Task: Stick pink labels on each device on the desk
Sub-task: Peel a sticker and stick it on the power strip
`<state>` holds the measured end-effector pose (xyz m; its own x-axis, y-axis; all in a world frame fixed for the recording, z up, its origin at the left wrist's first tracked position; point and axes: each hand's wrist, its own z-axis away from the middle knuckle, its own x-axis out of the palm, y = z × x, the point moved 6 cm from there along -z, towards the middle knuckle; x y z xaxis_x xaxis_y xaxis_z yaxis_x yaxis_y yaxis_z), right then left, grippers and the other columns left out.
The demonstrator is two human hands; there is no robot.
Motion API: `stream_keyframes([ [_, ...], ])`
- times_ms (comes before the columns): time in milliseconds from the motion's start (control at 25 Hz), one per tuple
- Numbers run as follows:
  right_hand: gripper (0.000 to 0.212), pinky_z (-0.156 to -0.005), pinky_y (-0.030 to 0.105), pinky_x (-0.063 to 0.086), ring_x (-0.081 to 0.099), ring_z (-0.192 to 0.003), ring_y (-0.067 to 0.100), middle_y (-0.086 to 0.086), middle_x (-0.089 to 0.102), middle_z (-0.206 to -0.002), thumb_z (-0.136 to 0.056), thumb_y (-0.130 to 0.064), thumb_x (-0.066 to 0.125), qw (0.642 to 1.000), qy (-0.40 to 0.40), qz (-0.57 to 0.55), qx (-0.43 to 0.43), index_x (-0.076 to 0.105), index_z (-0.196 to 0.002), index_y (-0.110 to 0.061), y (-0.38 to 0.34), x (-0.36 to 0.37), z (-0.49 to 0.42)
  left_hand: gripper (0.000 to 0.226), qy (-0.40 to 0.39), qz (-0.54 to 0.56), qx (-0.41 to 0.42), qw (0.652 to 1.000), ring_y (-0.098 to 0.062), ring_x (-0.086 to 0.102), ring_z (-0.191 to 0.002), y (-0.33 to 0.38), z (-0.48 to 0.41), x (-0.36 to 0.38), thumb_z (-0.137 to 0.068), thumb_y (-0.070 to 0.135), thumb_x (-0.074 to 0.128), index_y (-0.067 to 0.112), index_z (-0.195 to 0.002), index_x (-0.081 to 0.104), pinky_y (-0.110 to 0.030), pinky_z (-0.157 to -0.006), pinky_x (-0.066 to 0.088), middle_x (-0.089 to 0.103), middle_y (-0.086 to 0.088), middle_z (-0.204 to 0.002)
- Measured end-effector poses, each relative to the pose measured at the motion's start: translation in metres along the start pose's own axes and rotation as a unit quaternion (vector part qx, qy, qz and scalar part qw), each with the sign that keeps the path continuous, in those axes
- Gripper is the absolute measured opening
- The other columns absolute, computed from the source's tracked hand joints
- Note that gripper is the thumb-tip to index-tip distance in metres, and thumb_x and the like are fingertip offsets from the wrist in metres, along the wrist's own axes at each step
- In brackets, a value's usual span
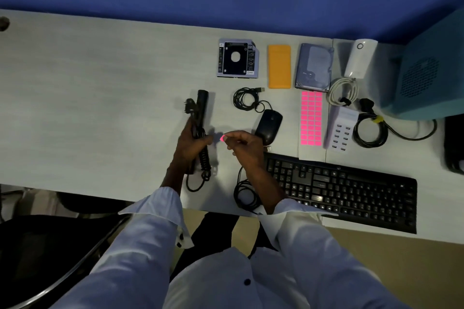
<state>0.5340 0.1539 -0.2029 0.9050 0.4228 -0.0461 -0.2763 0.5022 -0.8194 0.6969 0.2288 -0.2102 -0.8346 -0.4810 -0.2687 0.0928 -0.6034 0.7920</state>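
One mouse [268, 124] just beside right hand [244, 144]

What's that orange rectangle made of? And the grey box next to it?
The orange rectangle looks like matte rubber or plastic: flat colour, rounded corners, no glare. The grey box looks like bare metal, probably a hard drive lid: dull silvery sheen, raised contours.

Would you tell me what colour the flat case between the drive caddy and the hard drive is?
Orange case, best seen in the head view.

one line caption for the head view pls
Left hand grips a black corded device while the right hand pinches a pink label beside it, label sheet lying on the desk.
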Motion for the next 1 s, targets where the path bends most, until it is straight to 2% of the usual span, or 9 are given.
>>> stream_keyframes([
  [40, 0.01, -0.057, 0.013, 0.047, 0.061, -0.059, -0.002, 0.001, 0.071, -0.074, -0.083, -0.011, 0.076, 1.0, 0.001, -0.003, 0.007, 0.077, -0.092, -0.005, -0.003, 0.005, 0.0, 0.052, -0.058, 0.126, -0.061, 0.988, -0.024, 0.057, -0.079, 0.0, 0.005, 0.005, -0.059, 0.029, 0.064, 0.017, -0.109, 0.058, -0.025, -0.066, 0.05, 0.064, -0.001, -0.084],
  [120, 0.011, -0.057, 0.014, 0.048, 0.06, -0.06, 0.0, 0.002, 0.072, -0.078, -0.083, -0.012, 0.076, 1.0, 0.001, -0.013, 0.017, 0.078, -0.093, -0.007, -0.01, 0.011, 0.002, 0.039, -0.164, 0.305, -0.161, 0.924, -0.03, 0.056, -0.071, -0.001, 0.021, 0.02, -0.065, 0.026, 0.048, 0.003, -0.094, 0.058, -0.03, -0.063, 0.05, 0.064, -0.012, -0.074],
  [200, 0.012, -0.051, 0.015, 0.048, 0.059, -0.054, 0.002, 0.007, 0.07, -0.076, -0.084, -0.011, 0.075, 0.999, 0.003, -0.041, 0.03, 0.077, -0.094, -0.005, -0.017, 0.015, 0.006, 0.045, -0.217, 0.391, -0.175, 0.877, -0.029, 0.058, -0.074, -0.003, 0.03, 0.027, -0.068, 0.025, 0.038, -0.002, -0.098, 0.058, -0.033, -0.07, 0.05, 0.063, -0.016, -0.082],
  [320, 0.011, -0.039, 0.02, 0.044, 0.052, -0.043, 0.01, 0.011, 0.063, -0.068, -0.084, -0.011, 0.075, 0.996, 0.011, -0.071, 0.05, 0.076, -0.093, -0.004, -0.018, 0.018, 0.01, 0.051, -0.249, 0.458, -0.174, 0.835, -0.031, 0.055, -0.082, -0.009, 0.039, 0.036, -0.068, 0.029, 0.037, 0.0, -0.104, 0.059, -0.038, -0.077, 0.043, 0.061, -0.018, -0.094],
  [440, 0.011, -0.039, 0.025, 0.043, 0.048, -0.038, 0.017, 0.009, 0.063, -0.062, -0.083, -0.012, 0.076, 0.998, 0.002, -0.048, 0.052, 0.076, -0.09, -0.004, -0.011, 0.02, 0.011, 0.05, -0.236, 0.471, -0.175, 0.832, -0.031, 0.057, -0.079, -0.014, 0.041, 0.04, -0.068, 0.03, 0.037, 0.003, -0.098, 0.066, -0.038, -0.076, 0.043, 0.065, -0.017, -0.089],
  [560, 0.007, -0.044, 0.026, 0.046, 0.053, -0.043, 0.016, 0.016, 0.07, -0.07, -0.08, -0.012, 0.078, 0.999, -0.002, 0.005, 0.038, 0.078, -0.085, -0.007, -0.003, 0.024, 0.013, 0.046, -0.216, 0.463, -0.179, 0.84, -0.029, 0.062, -0.069, -0.006, 0.047, 0.039, -0.066, 0.03, 0.04, 0.003, -0.085, 0.072, -0.033, -0.07, 0.049, 0.067, -0.016, -0.076],
  [680, 0.003, -0.053, 0.03, 0.052, 0.063, -0.057, 0.013, 0.004, 0.073, -0.072, -0.077, -0.015, 0.08, 0.998, 0.01, 0.06, 0.007, 0.079, -0.079, -0.016, 0.0, 0.028, 0.015, 0.045, -0.177, 0.465, -0.18, 0.849, -0.023, 0.064, -0.057, 0.0, 0.049, 0.035, -0.069, 0.024, 0.033, 0.005, -0.068, 0.074, -0.024, -0.059, 0.053, 0.067, -0.011, -0.064],
  [800, 0.009, -0.066, 0.041, 0.06, 0.068, -0.072, 0.019, -0.012, 0.065, -0.07, -0.074, -0.017, 0.081, 0.992, 0.029, 0.121, -0.023, 0.076, -0.076, -0.025, 0.0, 0.031, 0.013, 0.038, -0.13, 0.473, -0.189, 0.851, -0.022, 0.063, -0.056, -0.008, 0.046, 0.029, -0.069, 0.021, 0.037, 0.006, -0.068, 0.072, -0.022, -0.057, 0.054, 0.067, -0.01, -0.064],
  [1000, 0.035, -0.059, 0.047, 0.059, 0.067, -0.072, 0.024, -0.01, 0.058, -0.074, -0.066, -0.037, 0.084, 0.99, 0.064, 0.122, -0.034, 0.061, -0.092, -0.032, 0.002, 0.033, 0.01, 0.04, -0.143, 0.471, -0.2, 0.847, -0.022, 0.063, -0.057, -0.01, 0.048, 0.029, -0.069, 0.02, 0.036, 0.004, -0.074, 0.072, -0.024, -0.057, 0.054, 0.066, -0.01, -0.066],
])
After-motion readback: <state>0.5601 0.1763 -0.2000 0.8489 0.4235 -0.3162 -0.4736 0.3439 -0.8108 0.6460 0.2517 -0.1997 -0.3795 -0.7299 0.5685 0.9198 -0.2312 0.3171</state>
